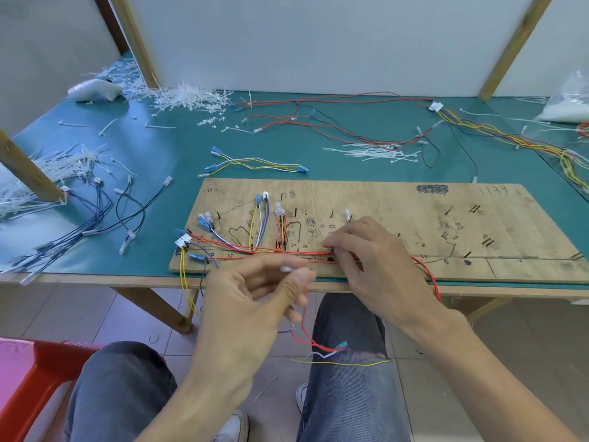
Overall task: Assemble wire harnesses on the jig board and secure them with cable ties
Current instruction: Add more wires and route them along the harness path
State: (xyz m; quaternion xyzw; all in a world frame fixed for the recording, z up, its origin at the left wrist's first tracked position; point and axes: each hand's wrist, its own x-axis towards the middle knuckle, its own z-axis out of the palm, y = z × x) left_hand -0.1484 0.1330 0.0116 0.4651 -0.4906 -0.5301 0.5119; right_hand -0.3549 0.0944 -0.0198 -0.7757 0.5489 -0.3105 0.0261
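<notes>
Head view: left hand pinches small white piece, blurred, likely cable tie, just off table edge. Right hand pinches red wire bundle on jig board, near front edge. Risks: loose wires dangling to lap could snag and drag bundle off pegs; white piece could slip from pinch.

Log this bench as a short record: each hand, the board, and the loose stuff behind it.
left hand: pinches white-tipped loose wire, which hangs down past the table
right hand: fingers curled onto red bundle on the board
board: wooden, handwritten marks, at the table's front edge
behind board: cable ties piled far left
</notes>
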